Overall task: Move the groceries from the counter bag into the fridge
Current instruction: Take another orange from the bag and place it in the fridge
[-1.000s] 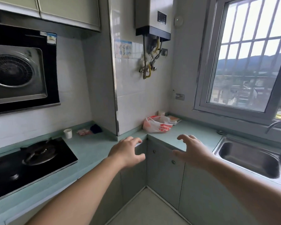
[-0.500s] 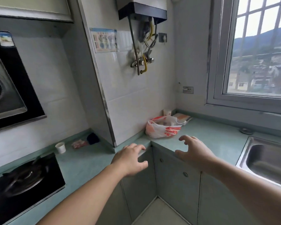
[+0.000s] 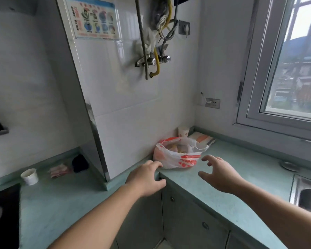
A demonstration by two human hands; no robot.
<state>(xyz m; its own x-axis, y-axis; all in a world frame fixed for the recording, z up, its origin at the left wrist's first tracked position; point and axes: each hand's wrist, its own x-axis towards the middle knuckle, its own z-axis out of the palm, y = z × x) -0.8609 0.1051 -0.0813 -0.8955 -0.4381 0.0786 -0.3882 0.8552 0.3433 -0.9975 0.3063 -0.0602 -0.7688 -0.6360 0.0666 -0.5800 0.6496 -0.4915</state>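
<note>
reaching over the counter, both hands sit at frame centre. left hand hovers at the counter's inner corner edge, fingers loosely curled and spread, holding nothing. right hand is over the counter top, fingers splayed wide and bent like a claw, holding nothing. bag is thin crinkly white plastic with red print, slumped, mouth open, lumpy groceries inside too blurred to name; it sits on the counter against the tiled wall, just beyond both hands, not touched. counter is smooth pale green, speckled. paper cup and a flat orange-white packet lie behind the bag in the corner. another paper cup, a pink wrapper and a dark rounded thing at lower left. steel sink at right edge, black glossy stove at lower left. versus half a second ago: view has moved closer, bag larger in frame, both hands nearer to it, stove mostly out of frame.
</note>
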